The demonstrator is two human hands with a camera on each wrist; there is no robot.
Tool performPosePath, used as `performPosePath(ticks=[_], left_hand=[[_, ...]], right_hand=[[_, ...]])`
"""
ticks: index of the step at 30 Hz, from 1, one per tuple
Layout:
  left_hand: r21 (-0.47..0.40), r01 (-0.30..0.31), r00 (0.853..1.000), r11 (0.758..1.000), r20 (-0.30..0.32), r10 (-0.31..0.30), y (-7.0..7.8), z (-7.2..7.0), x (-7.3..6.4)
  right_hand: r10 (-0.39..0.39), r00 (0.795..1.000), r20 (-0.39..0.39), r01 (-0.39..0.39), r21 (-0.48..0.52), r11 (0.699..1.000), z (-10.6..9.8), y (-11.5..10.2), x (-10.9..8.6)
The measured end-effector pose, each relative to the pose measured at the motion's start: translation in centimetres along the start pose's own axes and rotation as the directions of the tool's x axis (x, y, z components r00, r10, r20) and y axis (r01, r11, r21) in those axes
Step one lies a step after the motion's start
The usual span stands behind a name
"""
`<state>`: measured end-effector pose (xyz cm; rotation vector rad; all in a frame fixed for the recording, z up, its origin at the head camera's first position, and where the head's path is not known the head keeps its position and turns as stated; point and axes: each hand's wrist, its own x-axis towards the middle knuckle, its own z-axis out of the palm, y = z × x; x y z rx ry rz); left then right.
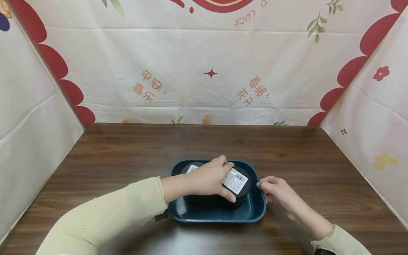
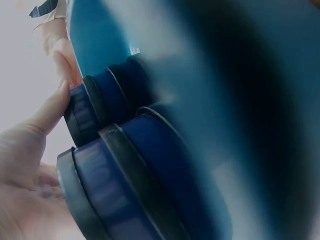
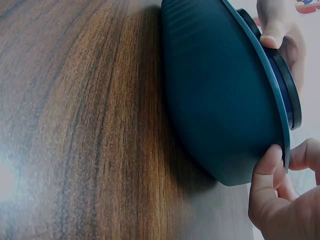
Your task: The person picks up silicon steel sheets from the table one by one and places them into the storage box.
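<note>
A dark blue plastic basin (image 1: 220,216) sits on the table with two round, black-lidded containers in it, side by side. My left hand (image 1: 207,177) reaches over the left container (image 1: 192,168) and grips the right container (image 1: 236,181), thumb at its near edge and fingers toward the far side. White labels show on both lids. In the left wrist view, dark blue ribbed sides (image 2: 142,175) with black bands show below the lids. My right hand (image 1: 282,194) pinches the basin's right rim between thumb and fingers, as the right wrist view also shows.
The brown wood-grain table (image 1: 134,152) extends around the basin. A white printed cloth (image 1: 197,53) hangs behind it, with more cloth along both sides. Both forearms come in from the near edge in pale sleeves (image 1: 121,209).
</note>
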<state>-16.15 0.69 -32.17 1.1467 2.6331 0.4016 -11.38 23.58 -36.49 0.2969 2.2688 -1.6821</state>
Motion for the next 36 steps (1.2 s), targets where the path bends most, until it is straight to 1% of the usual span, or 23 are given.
performPosePath(ticks=[5, 10, 14, 17, 19, 20, 22, 24, 26, 30, 32, 33, 36], left_hand=[[0.021, 0.01, 1.0, 1.0, -0.003, -0.01, 0.1, 0.2, 0.1], [0.049, 0.0, 1.0, 0.999, -0.018, 0.001, 0.1, 0.5, 0.2], [0.08, -0.001, 1.0, 0.997, -0.024, 0.003, 0.2, 0.7, 0.2], [0.086, -0.002, 1.0, 0.996, -0.023, 0.004, 0.2, 0.8, 0.2], [0.087, -0.003, 1.0, 0.996, -0.022, 0.005, 0.2, 0.9, 0.2], [0.088, -0.002, 1.0, 0.996, -0.023, 0.004, 0.1, 0.9, 0.2], [0.101, -0.002, 1.0, 0.995, -0.026, 0.005, 0.1, 1.0, 0.2], [0.12, -0.006, 0.999, 0.993, -0.03, 0.009, 0.0, 1.1, 0.2], [0.134, -0.009, 0.999, 0.991, -0.029, 0.013, 0.0, 1.1, 0.1], [0.146, -0.027, 0.999, 0.989, -0.025, 0.031, -0.2, 1.1, -0.1], [0.147, -0.047, 0.999, 0.988, -0.016, 0.05, -0.5, 1.1, -0.2], [0.147, -0.06, 0.998, 0.987, -0.011, 0.062, -0.7, 1.0, -0.3], [0.158, -0.096, 0.995, 0.983, 0.006, 0.096, -1.5, 0.8, -0.7]], right_hand=[[-0.001, 1.0, -0.009, 0.001, -0.007, 1.0, -0.2, 0.0, -0.1], [-0.003, 1.0, -0.013, 0.003, -0.016, 1.0, -0.2, 0.1, -0.1], [-0.009, 1.0, -0.005, 0.009, -0.029, 1.0, -0.4, 0.2, -0.1], [-0.013, 1.0, 0.011, 0.013, -0.048, 0.999, -0.7, 0.3, 0.0], [-0.015, 1.0, 0.007, 0.016, -0.069, 0.997, -0.7, 0.3, 0.1], [-0.022, 1.0, -0.002, 0.022, -0.096, 0.995, -0.6, 0.3, 0.0], [-0.062, 0.998, -0.029, 0.056, -0.185, 0.981, -0.5, 0.4, 0.0], [-0.121, 0.99, -0.065, 0.097, -0.297, 0.95, -0.3, 0.5, -0.2], [-0.183, 0.979, -0.094, 0.13, -0.404, 0.905, -0.1, 0.6, -0.3], [-0.28, 0.955, -0.099, 0.189, -0.522, 0.832, 0.0, 0.8, -0.4], [-0.341, 0.936, -0.089, 0.223, -0.599, 0.769, 0.0, 0.9, -0.5], [-0.371, 0.925, -0.083, 0.237, -0.638, 0.732, 0.0, 0.9, -0.5], [-0.458, 0.887, -0.062, 0.255, -0.76, 0.598, -0.2, 0.9, -0.6]])
